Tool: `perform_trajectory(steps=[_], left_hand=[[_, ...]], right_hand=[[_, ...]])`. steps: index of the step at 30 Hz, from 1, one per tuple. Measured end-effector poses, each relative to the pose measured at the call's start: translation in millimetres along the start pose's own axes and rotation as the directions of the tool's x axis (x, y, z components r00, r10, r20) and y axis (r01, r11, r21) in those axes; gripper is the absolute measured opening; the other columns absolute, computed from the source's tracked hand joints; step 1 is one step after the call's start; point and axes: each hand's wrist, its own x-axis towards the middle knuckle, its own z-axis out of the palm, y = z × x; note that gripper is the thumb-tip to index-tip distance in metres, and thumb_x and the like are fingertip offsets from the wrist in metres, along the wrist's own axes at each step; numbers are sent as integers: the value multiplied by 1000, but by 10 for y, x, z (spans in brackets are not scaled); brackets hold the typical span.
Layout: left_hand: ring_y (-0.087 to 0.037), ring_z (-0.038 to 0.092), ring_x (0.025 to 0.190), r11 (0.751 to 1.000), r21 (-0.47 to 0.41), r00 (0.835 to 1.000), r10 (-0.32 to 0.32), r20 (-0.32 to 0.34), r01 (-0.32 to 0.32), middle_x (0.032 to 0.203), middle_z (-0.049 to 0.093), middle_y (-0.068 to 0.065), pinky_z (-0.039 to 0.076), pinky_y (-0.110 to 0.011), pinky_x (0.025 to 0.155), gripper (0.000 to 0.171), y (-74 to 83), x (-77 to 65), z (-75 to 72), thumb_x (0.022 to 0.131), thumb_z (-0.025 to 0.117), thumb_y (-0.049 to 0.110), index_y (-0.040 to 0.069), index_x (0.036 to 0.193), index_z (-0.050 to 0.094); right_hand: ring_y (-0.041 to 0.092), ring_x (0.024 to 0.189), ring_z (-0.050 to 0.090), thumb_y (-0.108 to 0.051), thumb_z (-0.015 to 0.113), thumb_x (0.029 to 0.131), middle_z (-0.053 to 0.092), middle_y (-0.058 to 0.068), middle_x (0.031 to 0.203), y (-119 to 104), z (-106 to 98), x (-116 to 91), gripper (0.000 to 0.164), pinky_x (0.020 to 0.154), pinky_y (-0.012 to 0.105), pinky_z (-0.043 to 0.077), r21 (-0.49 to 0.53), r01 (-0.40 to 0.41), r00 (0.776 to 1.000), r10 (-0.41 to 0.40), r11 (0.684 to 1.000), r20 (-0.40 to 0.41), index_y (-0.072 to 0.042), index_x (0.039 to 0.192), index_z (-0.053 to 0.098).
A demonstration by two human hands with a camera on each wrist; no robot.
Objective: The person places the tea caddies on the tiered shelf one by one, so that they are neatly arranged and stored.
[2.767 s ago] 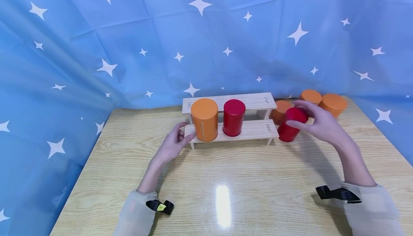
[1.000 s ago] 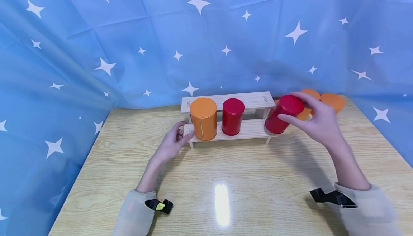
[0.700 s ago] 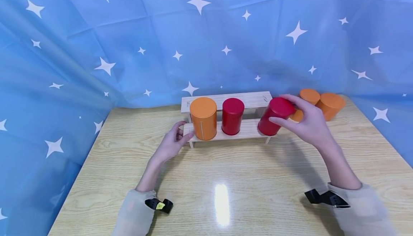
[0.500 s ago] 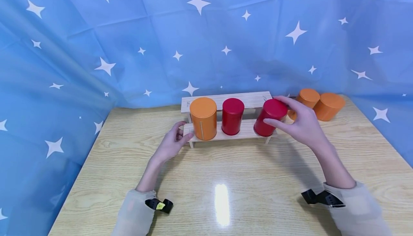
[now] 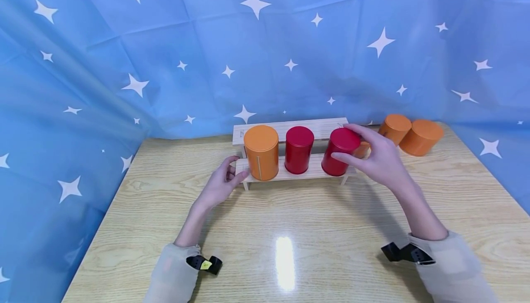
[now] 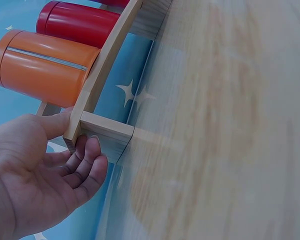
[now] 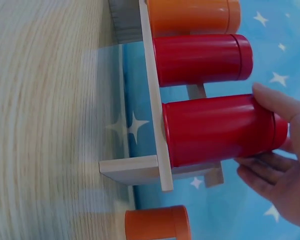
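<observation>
Red can (image 5: pixel 342 145), rightmost of two, mid-frame: we clamp it in right hand (image 5: pixel 380 158), left hand (image 5: pixel 220 182) gripping wooden shelf (image 5: pixel 316 166); placing seems nearly done, calling for release.

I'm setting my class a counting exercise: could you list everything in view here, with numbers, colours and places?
Table: 1, light wood grain, beneath the rack
Rack: 1, pale wood, two-tiered, table's back
Red canisters: 2, red, lower shelf, middle and right
Orange canisters: 4, orange, one on the lower shelf's left, three beyond the rack's right end
Backdrop: 1, blue with white stars, around the table
Wrist devices: 2, black, one per wrist
Sleeves: 2, pale, forearms
Left hand: 1, bare, gripping the rack's left end
Right hand: 1, bare, holding the right red canister
</observation>
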Motion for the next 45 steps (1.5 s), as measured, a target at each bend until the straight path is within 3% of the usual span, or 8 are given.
perform_trajectory(steps=[14,18,25,30,36,40,43,45], left_hand=[[-18,49,78,1000,4,1000,5,-2,-5,91,49,-7,43,-27,68,62,-28,10,0,100,67,26,0,148,39],[-18,48,78,1000,0,1000,6,-1,-6,91,48,-7,43,-27,68,63,-46,18,7,100,67,26,-1,149,38],[-19,48,78,1000,0,1000,8,0,-8,92,48,-7,43,-27,68,65,-51,21,14,100,67,26,-3,150,37],[-20,46,78,1000,-2,1000,-17,3,17,92,47,-9,41,-26,67,64,17,5,5,101,66,22,-4,150,35],[-21,47,78,1000,-8,1000,-18,22,19,91,47,-11,41,-26,67,61,309,-106,-17,102,63,14,-10,149,34],[-19,46,77,1000,-5,999,-20,26,20,91,47,-11,41,-25,67,60,383,-148,-25,102,63,14,-11,148,34],[-19,46,76,1000,-5,999,-26,22,26,91,46,-10,41,-25,66,60,356,-133,-21,101,64,14,-10,148,35],[-19,46,76,1000,-5,999,-30,20,31,91,47,-10,41,-26,66,61,268,-89,-13,101,64,15,-9,149,34]], right_hand=[[31,125,52,-30,84,85,58,10,137,-38,110,100,75,94,60,47,104,-66,993,56,992,103,-14,149,49],[28,119,55,-29,84,84,60,9,133,-42,137,124,76,91,57,49,99,-55,993,44,994,108,-13,149,48],[19,76,57,-30,85,84,66,0,110,-37,170,158,75,69,34,47,44,-17,995,12,999,97,-15,148,49],[22,85,59,-30,84,84,64,2,117,-44,176,155,76,72,34,47,68,-42,993,34,997,109,-15,150,47],[26,110,58,-32,82,86,59,9,132,-53,146,152,83,91,53,47,118,-82,988,65,990,139,-14,155,38],[31,118,56,-30,80,89,55,11,137,-49,109,136,82,99,60,43,194,-106,986,78,975,148,-14,156,36],[30,122,55,-27,77,91,54,9,139,-39,75,124,76,103,53,43,222,-102,989,75,970,126,-15,155,38],[27,123,54,-25,75,93,55,9,138,-25,48,118,71,105,40,44,234,-88,993,66,968,101,-15,154,40]])
